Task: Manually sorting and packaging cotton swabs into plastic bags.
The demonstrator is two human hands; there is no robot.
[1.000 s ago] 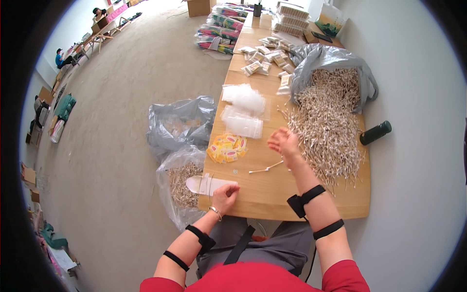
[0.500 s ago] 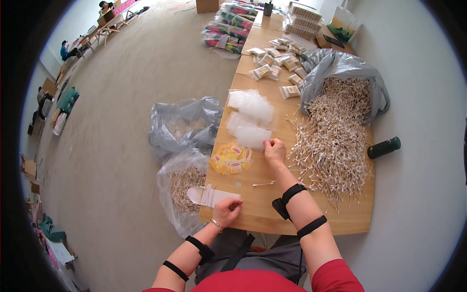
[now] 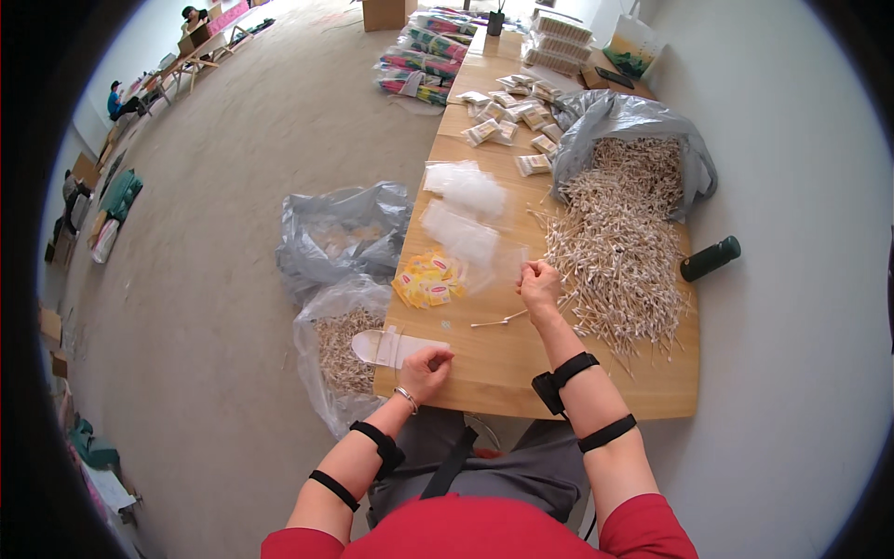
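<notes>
My right hand (image 3: 540, 287) is closed in a pinch on a clear plastic bag (image 3: 503, 265), just left of the heap of cotton swabs (image 3: 615, 252). The bag stretches toward the pile of clear bags (image 3: 466, 200). At the near left of the table, my left hand (image 3: 425, 371) has its fingers curled together at the right end of a flat white strip with a rounded tip (image 3: 400, 348). Whatever its fingers hold, if anything, is hidden. Between the hands lie a few loose swabs (image 3: 500, 322). Yellow labels (image 3: 430, 280) are spread beyond my left hand.
Filled swab packets (image 3: 531, 116) and stacked packs (image 3: 559, 42) occupy the table's far end. A grey bag (image 3: 689, 158) spills the swabs; a dark green bottle (image 3: 711, 259) is at the right edge. Open bags (image 3: 345, 340) stand beside the left edge. People sit far off.
My right hand has drawn a clear bag off the pile, to the right and toward me. My left hand stays by the white strip. The whole view has shifted slightly.
</notes>
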